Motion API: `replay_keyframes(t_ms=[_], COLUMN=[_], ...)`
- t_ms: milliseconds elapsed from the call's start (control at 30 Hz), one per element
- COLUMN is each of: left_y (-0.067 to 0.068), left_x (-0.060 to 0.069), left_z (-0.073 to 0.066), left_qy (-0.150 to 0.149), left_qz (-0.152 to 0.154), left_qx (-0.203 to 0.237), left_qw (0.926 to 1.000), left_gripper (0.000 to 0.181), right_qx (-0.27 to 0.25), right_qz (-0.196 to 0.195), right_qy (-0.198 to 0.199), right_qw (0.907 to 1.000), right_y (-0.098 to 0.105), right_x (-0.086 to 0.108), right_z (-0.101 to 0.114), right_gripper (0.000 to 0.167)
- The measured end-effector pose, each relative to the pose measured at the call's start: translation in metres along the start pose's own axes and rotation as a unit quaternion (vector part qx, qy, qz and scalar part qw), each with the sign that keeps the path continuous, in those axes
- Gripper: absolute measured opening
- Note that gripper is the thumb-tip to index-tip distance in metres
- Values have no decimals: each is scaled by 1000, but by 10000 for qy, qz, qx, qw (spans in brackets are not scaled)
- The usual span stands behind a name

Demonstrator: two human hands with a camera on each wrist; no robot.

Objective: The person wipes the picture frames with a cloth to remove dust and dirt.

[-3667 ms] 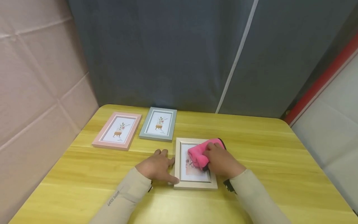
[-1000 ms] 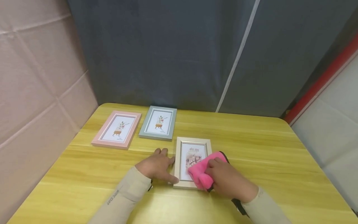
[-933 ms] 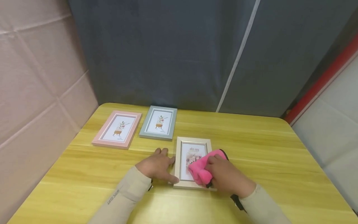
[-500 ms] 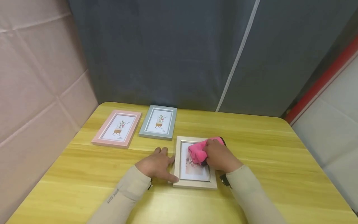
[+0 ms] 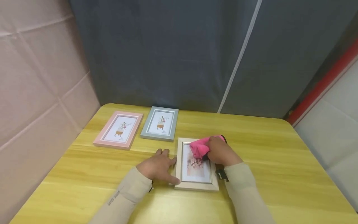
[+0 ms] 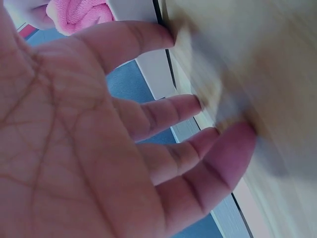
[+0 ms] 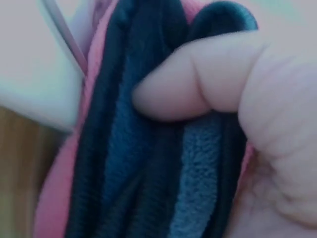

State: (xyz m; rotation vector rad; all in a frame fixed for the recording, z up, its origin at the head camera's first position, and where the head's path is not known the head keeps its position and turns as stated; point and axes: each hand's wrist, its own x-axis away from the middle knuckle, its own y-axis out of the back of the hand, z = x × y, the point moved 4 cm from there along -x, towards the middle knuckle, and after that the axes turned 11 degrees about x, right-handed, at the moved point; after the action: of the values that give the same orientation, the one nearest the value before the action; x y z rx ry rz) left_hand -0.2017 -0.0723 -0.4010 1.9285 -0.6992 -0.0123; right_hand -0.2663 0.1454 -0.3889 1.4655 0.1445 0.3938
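Note:
A cream picture frame (image 5: 196,186) lies flat on the table, a flower print under its pane. My right hand (image 5: 222,152) grips a folded pink cloth (image 5: 199,148) against the frame's upper right part, covering that corner. In the right wrist view, the thumb (image 7: 183,84) presses into the cloth's dark-edged grey fold (image 7: 198,173). At the frame's left side is my left hand (image 5: 157,166), fingers spread, thumb touching the lower left corner. The left wrist view shows its palm (image 6: 64,134) and fingertips down by the tabletop; nothing is held there.
A pink picture frame (image 5: 99,141) and a grey-blue picture frame (image 5: 174,123) lie flat at the back left of the yellow wooden table (image 5: 279,174). Behind the table hangs a dark grey curtain (image 5: 167,53). A pale wall covering (image 5: 36,87) stands on the left.
From the cream frame's lower right, my right hand has moved the cloth up to its top right, baring the lower print. My left hand keeps its place. The head view has shifted slightly.

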Motion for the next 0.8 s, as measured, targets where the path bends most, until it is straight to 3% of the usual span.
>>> replay_keyframes(t_ms=[133, 267, 333, 400, 467, 600, 800], left_y=[-2, -1, 0, 2, 2, 2, 2], left_x=[2, 1, 1, 0, -1, -1, -1], left_z=[-1, -2, -2, -3, -3, -2, -2], left_qy=[17, 14, -3, -27, -60, -92, -79], left_qz=[5, -49, -62, -87, -117, -125, -99], left_qx=[52, 79, 85, 58, 13, -10, -72], left_qw=[10000, 10000, 9999, 9999, 9999, 9999, 9999], left_gripper=[95, 94, 94, 93, 92, 92, 92], right_qx=[-400, -644, -625, -524, -461, -276, -152], right_qz=[-496, -1403, -1664, -1554, -1188, -571, -665], right_qy=[442, 260, 105, 30, -55, -314, -59], right_qw=[9970, 9877, 9840, 9865, 9918, 9975, 9977], right_y=[7, 19, 21, 18, 12, 2, -1], right_x=[9, 15, 13, 9, 5, 2, 2], right_z=[-7, -20, -24, -25, -21, -7, 18], right_gripper=[13, 13, 13, 9, 9, 20, 25])
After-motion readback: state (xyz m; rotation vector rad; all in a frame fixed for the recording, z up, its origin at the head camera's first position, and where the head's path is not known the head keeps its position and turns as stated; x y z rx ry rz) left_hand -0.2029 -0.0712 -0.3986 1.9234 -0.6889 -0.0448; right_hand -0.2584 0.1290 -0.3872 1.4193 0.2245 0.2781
